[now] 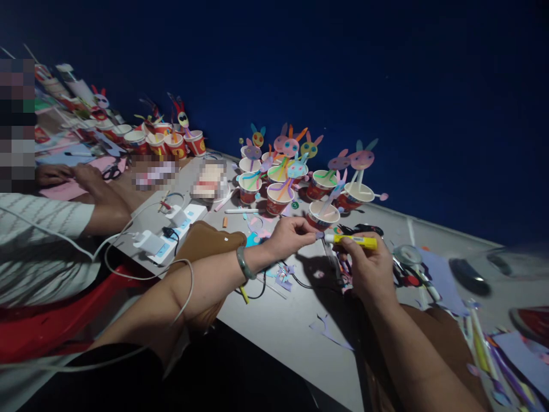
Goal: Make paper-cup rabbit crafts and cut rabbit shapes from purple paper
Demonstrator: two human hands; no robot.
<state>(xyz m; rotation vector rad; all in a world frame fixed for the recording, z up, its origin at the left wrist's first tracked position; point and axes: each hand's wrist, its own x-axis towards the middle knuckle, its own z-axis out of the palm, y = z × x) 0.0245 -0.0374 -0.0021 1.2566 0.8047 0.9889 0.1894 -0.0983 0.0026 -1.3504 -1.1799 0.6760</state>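
Between the thumb and fingertips of my left hand (289,239), which is closed, is a small purple paper piece (319,235). My right hand (372,266) is wrapped round a yellow glue stick (360,242). Its white tip points left and meets, or nearly meets, the purple piece. Just beyond both hands stands a red paper cup (322,216) with a pale strip rising from it. On the table below lie purple paper scraps (283,276) and a cut purple outline (328,332).
Several red cups with paper rabbit heads (286,147) stand along the back. A power strip (180,234) with plugs and white cables lies left, by a co-worker's arm (109,209). Scissors (369,229), tape (407,255) and a dark mouse (469,276) lie right.
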